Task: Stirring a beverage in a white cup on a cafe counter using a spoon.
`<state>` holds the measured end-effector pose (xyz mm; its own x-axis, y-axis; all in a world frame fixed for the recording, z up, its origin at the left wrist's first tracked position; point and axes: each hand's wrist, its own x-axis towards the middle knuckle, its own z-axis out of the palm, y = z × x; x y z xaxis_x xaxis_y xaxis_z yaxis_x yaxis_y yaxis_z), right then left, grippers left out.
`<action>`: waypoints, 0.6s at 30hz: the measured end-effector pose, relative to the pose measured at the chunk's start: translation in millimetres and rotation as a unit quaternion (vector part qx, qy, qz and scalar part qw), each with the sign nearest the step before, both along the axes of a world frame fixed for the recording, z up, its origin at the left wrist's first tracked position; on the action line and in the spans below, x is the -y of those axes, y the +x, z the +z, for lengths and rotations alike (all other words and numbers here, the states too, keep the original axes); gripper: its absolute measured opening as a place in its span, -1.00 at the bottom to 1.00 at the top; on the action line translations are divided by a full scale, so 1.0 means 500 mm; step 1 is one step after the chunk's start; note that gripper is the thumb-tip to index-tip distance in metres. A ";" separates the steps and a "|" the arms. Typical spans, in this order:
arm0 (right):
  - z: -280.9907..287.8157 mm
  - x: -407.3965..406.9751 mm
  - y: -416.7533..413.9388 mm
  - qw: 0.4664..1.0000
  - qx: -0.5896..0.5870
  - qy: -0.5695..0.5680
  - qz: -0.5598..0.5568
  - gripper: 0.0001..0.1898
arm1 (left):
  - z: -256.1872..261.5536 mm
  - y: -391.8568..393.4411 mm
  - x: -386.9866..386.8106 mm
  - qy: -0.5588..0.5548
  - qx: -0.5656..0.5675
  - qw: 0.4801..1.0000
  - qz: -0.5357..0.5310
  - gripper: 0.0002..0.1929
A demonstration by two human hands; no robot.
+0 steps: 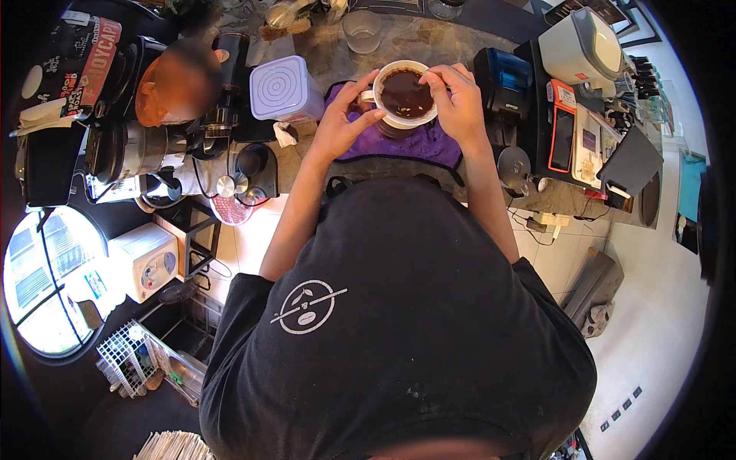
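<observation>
A white cup (376, 96) of dark brown liquid, which looks like black coffee (405, 95), stands over a purple cloth (379, 141) with black edging. Small pale glints or bubbles show on the liquid. My left hand (344, 118) curves around the cup's handle side, thumb at the near rim and index finger at the far left. My right hand (457, 100) has thumb and fingertips at the right rim; whether anything small sits between them is hidden. A dark brownish shape shows just below the cup, too covered to identify.
A lilac lidded tub (280, 89) and crumpled tissue (285, 134) lie to the left, near a coffee grinder (132, 149). An empty clear glass (361, 33) stands behind. To the right are a black receipt printer (503, 86), a glass jug (513, 167) and an orange-framed device (560, 138).
</observation>
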<state>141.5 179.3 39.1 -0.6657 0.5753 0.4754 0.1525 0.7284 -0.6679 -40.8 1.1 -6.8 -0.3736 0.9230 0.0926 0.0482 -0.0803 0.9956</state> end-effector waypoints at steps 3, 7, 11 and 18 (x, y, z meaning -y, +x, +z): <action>0.003 0.000 0.000 1.000 0.002 -0.020 -0.004 -0.83 | 0.000 -0.001 0.001 0.000 -0.008 1.000 0.001 -0.22; 0.001 0.000 0.001 1.000 0.003 -0.021 -0.004 -0.83 | 0.001 0.001 0.000 0.001 -0.006 1.000 0.001 -0.22; -0.004 -0.002 0.000 1.000 -0.001 0.003 -0.014 -0.83 | 0.003 -0.001 -0.001 0.001 -0.008 1.000 -0.002 -0.22; -0.004 -0.002 -0.001 1.000 -0.013 -0.003 -0.016 -0.83 | -0.001 0.000 0.000 0.002 -0.010 1.000 0.001 -0.23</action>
